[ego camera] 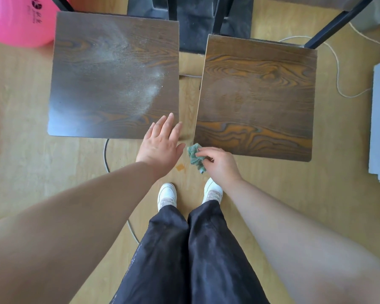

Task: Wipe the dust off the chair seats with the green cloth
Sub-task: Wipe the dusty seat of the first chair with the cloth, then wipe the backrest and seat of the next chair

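Head view: right hand (219,163) pinches the bunched cloth (195,156) at lower-left corner of right seat (261,95), which looks mostly clean. Left hand (160,143) lies flat, fingers (167,121) straight and spread, holding nothing, over lower-right corner of left seat (86,62). Dust (140,88) streaks its centre. Suggest taking the cloth there and wiping in overlapping strokes toward one edge. Pink ball (15,20) upper left, cable (106,156) on floor; neither blocks.

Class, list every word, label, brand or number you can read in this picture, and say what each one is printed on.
On the pink ball: a dark logo with small characters beneath it, too blurred to read.
On the left seat, right seat and cloth: no text.
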A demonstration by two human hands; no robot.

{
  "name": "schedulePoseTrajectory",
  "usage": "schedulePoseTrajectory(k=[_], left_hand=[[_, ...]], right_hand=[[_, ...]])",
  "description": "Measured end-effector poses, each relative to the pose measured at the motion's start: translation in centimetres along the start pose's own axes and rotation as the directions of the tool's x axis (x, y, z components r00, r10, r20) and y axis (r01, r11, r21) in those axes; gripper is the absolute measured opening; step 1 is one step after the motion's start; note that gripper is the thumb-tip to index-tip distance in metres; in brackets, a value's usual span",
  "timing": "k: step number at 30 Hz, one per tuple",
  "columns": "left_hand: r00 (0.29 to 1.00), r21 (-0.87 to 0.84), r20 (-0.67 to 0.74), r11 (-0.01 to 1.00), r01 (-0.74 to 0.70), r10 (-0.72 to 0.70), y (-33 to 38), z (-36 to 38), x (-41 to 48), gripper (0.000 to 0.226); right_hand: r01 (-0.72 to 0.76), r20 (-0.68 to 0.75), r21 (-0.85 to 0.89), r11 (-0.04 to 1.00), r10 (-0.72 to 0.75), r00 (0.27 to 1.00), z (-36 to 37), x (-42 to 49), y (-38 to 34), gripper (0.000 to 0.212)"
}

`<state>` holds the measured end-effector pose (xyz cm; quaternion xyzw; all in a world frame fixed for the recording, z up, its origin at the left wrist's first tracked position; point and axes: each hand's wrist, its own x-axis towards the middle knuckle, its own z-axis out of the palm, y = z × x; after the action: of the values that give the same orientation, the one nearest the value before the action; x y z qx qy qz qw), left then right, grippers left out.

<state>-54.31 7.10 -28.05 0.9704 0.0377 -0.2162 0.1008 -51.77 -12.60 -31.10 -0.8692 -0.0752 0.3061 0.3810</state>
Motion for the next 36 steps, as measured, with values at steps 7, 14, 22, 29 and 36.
schedulePoseTrajectory(k=[7,14,22,29,36], left_hand=[[0.998,-0.001,-0.028,0.998,-0.056,0.056,1.8,-7.9,-2.7,0.062],[0.977,-0.01,-0.095,0.982,-0.191,0.189,6.0,-18.0,-4.7,0.055],[0.974,-0.11,-0.131,0.974,-0.199,0.185,10.9,-26.6,-5.8,0.047],[0.985,-0.288,-0.13,0.947,-0.145,0.112,16.4,-29.9,-3.8,0.035],[0.989,-0.559,0.077,0.816,0.147,-0.126,23.3,-29.4,0.9,0.049]], right_hand=[[-0.067,-0.206,0.213,0.975,0.112,0.972,-6.4,-4.1,-6.1,0.028],[0.005,-0.356,0.273,0.962,0.097,0.93,-12.8,-9.3,-12.4,0.028],[0.064,-0.5,0.276,0.959,0.086,0.862,-19.2,-12.5,-17.7,0.028],[0.066,-0.502,0.218,0.974,0.054,0.863,-24.6,-12.4,-17.8,0.029],[0.063,-0.439,0.188,0.98,0.026,0.898,-30.7,-9.4,-13.4,0.028]])
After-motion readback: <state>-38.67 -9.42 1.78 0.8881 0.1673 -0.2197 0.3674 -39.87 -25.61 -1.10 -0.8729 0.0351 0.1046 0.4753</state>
